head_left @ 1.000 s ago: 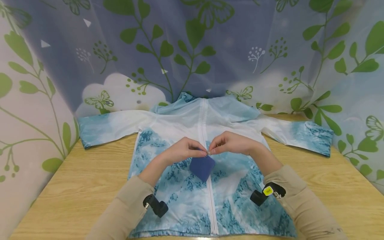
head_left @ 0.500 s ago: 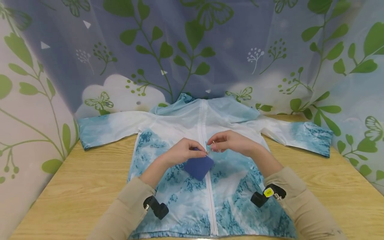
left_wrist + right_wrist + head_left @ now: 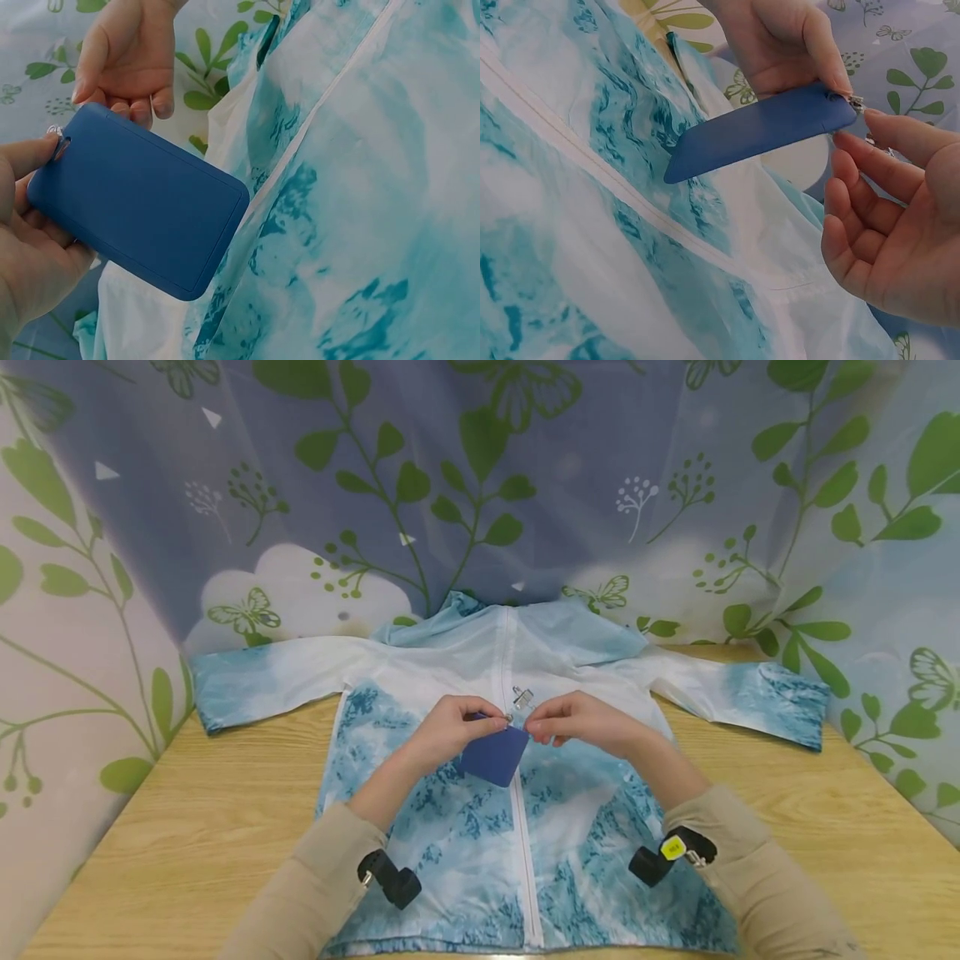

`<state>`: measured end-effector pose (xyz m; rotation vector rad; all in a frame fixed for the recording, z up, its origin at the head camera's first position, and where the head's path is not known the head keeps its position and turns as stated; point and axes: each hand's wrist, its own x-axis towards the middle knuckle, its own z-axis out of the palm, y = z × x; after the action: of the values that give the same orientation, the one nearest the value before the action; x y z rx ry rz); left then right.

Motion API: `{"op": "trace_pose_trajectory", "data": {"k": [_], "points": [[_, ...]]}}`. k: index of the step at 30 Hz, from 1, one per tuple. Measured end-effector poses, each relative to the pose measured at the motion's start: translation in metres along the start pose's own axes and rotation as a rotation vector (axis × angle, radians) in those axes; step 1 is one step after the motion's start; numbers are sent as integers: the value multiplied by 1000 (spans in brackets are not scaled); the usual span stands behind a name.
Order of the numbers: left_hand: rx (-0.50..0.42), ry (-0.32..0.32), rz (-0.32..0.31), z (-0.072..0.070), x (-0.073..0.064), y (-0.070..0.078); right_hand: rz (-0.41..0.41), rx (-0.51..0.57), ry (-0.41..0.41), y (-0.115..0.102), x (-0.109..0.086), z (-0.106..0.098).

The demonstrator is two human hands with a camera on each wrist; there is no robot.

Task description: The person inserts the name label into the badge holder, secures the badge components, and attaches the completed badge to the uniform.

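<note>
A flat blue badge holder with rounded corners hangs over the middle of the jacket. My left hand pinches its slotted end between thumb and fingers, as the left wrist view shows. From that end a small silver metal clip sticks up in the head view. My right hand is close beside it, thumb and index fingertips at the badge holder's corner and the metal bits. Whether those fingertips pinch anything is unclear. The jacket, blue and white with a white front zipper, lies spread out below both hands.
The wooden table extends to both sides of the jacket. Its sleeves reach out left and right. A leaf-patterned curtain stands behind and at the sides. Black wrist cameras are strapped over both sleeves.
The clip, mostly hidden by the fingers before, now stands up above the badge holder. My left hand and the badge holder have risen slightly; my right hand moved away, then back to the badge holder's corner.
</note>
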<state>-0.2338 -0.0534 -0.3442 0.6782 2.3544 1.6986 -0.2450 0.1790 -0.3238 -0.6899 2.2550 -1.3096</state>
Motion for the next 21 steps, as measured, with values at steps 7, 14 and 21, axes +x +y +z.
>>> {"op": "trace_pose_trajectory", "data": {"k": [7, 14, 21], "points": [[-22, 33, 6, 2, 2, -4, 3, 28, 46, -4, 4, 6], [-11, 46, 4, 2, 2, -3, -6, 73, 90, -8, 8, 10], [14, 62, 7, 3, 2, -4, -37, 71, 143, -12, 10, 16]]}}
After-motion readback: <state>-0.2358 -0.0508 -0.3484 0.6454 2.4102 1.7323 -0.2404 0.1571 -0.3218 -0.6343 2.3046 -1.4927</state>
